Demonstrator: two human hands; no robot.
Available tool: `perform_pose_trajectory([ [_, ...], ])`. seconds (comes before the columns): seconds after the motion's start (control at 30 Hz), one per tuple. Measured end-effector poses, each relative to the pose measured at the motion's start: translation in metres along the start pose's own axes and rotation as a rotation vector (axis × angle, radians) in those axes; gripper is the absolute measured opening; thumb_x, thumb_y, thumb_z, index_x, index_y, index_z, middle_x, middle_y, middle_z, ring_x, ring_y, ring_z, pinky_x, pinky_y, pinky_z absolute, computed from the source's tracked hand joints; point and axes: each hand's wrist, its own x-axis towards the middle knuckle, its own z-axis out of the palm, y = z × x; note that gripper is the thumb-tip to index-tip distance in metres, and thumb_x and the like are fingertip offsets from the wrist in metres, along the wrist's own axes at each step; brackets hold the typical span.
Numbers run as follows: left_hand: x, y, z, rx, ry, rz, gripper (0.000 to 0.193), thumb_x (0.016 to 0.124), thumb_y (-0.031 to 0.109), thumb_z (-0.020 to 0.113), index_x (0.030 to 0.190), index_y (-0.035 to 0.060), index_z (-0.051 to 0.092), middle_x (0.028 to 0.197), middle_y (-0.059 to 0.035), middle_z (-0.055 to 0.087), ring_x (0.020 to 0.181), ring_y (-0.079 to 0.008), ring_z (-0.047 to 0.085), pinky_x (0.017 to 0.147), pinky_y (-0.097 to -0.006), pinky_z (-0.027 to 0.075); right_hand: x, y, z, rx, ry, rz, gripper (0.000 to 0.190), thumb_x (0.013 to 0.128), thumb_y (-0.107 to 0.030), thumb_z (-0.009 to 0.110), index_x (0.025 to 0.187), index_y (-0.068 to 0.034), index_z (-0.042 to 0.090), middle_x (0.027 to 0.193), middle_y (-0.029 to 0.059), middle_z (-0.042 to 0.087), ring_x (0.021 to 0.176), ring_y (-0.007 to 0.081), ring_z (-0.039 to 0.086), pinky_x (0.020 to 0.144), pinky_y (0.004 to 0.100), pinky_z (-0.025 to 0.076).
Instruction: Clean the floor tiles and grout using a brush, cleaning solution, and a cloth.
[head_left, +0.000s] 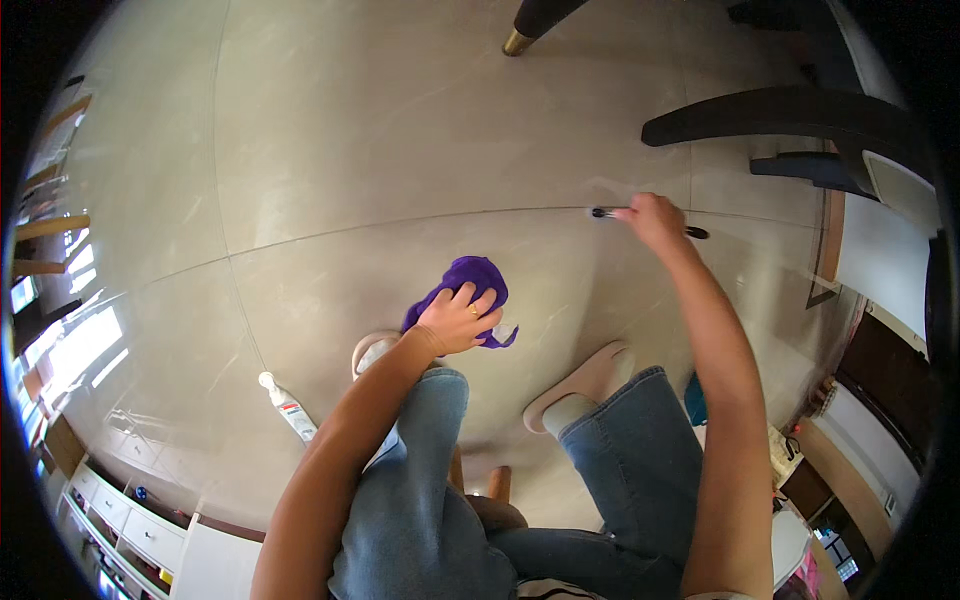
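My left hand (455, 321), with a ring on one finger, grips a bunched purple cloth (469, 271) low over the tiled floor, in front of my knees. A loose tail of the cloth hangs out to the right. Stretched forward, my right hand (657, 223) is closed around the handle of a slim brush (697, 233). The brush's dark head (598, 213) points left and lies along the joint line (480, 214) between the floor tiles. To the left of my left forearm is a white bottle (292, 412) bearing writing, partly hidden by the arm.
My slippered feet (581, 382) rest on the floor, with wooden stool legs (499, 482) between my knees. Dark furniture legs (757, 116) reach in from the right, and another, brass-tipped leg (517, 43) stands ahead. A white drawer cabinet (152, 534) is at lower left.
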Motion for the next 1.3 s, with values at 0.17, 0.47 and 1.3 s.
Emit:
perform_pose_trajectory([
  [0.17, 0.005, 0.002, 0.008, -0.051, -0.063, 0.021, 0.044, 0.060, 0.037, 0.061, 0.101, 0.0238, 0.049, 0.107, -0.0033, 0.043, 0.096, -0.0254, 0.041, 0.063, -0.0354, 0.041, 0.013, -0.187, 0.056, 0.141, 0.226, -0.290, 0.038, 0.068, -0.045, 0.056, 0.066, -0.007, 0.056, 0.069, 0.0138, 0.057, 0.069, 0.0297, 0.056, 0.061, 0.0406, 0.042],
  [0.47, -0.004, 0.001, -0.008, -0.088, 0.056, -0.013, 0.052, 0.053, 0.031, 0.068, 0.100, 0.0205, 0.047, 0.110, -0.0036, 0.041, 0.091, -0.0242, 0.041, 0.058, -0.0330, 0.041, -0.007, -0.025, 0.005, -0.005, 0.173, -0.043, 0.038, 0.069, -0.043, 0.059, 0.061, -0.006, 0.053, 0.059, 0.0112, 0.053, 0.056, 0.0231, 0.051, 0.052, 0.0357, 0.039],
  [1.3, -0.182, -0.093, -0.044, 0.139, 0.562, -0.987, 0.031, 0.047, 0.023, 0.065, 0.076, 0.0179, 0.056, 0.093, -0.0033, 0.047, 0.078, -0.0258, 0.046, 0.057, -0.0351, 0.044, -0.007, -0.370, 0.043, 0.092, 0.037, -0.364, 0.031, 0.075, -0.038, 0.052, 0.073, -0.007, 0.056, 0.074, 0.0124, 0.058, 0.072, 0.0299, 0.056, 0.061, 0.0422, 0.040],
])
